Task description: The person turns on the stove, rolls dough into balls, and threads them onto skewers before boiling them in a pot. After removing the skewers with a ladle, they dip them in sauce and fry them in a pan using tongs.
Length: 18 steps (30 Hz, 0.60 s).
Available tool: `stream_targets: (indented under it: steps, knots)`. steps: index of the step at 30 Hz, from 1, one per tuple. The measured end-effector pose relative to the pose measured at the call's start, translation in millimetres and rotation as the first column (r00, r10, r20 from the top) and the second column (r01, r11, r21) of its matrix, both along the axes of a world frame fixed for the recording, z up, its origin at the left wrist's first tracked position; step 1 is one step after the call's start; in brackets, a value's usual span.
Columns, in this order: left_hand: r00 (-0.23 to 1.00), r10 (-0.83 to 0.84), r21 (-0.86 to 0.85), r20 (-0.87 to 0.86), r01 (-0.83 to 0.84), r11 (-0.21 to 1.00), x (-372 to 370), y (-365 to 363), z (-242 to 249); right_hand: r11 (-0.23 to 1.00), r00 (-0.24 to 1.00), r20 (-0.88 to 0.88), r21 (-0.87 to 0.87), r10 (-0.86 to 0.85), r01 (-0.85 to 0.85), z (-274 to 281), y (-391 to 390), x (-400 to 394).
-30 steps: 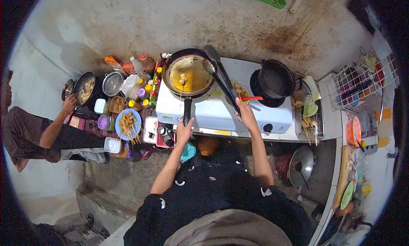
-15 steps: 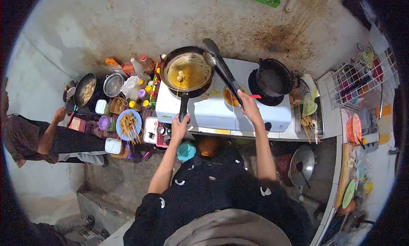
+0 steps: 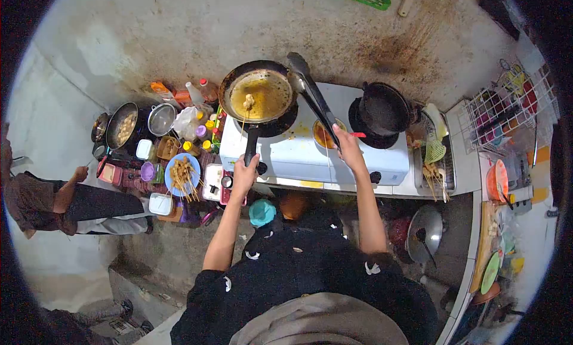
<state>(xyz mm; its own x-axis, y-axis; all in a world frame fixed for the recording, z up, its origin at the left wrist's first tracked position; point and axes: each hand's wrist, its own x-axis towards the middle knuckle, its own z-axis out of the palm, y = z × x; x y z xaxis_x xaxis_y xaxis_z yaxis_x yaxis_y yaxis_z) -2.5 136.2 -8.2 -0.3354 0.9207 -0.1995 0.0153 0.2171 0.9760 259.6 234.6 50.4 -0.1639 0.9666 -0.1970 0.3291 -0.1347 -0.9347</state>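
My left hand (image 3: 244,176) is closed around the handle of a dark frying pan (image 3: 226,94). The pan sits off-centre over its burner (image 3: 285,123), part of which shows at its lower right. Yellowish oil (image 3: 262,109) covers the pan's bottom, and one skewer with pale pieces (image 3: 249,102) lies in it, its stick over the near rim. In my right hand (image 3: 347,148) is a pair of dark tongs (image 3: 316,97), tips up by the pan's right rim. Under the tongs stands a bowl of orange-brown sauce (image 3: 324,136), with a red handle (image 3: 358,135) beside it.
A black pot (image 3: 382,106) occupies the white stove's (image 3: 286,160) right burner. Left are a blue plate of skewers (image 3: 182,173), bottles, and another pan (image 3: 122,125) near a co-worker (image 3: 39,202). More skewers (image 3: 434,176) lie in a metal tray at right.
My left hand has shifted the frying pan slightly left and away from me, uncovering more of the burner. The tongs barely moved. The co-worker's hand has drawn back from the other pan.
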Motion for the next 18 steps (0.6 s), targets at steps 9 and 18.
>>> stream_targets:
  steps: [9, 18]
  knots:
    - [0.999, 0.012, -0.021, 0.041, -0.011, 1.0, 13, -3, -14, 0.999, 0.994, 0.11, -0.042, 0.007, -0.002, -18, -11, -4]
    - [0.999, 0.012, -0.025, 0.045, -0.01, 1.0, 16, -7, -39, 0.996, 0.94, 0.329, -0.024, 0.09, -0.086, -21, -10, -10]
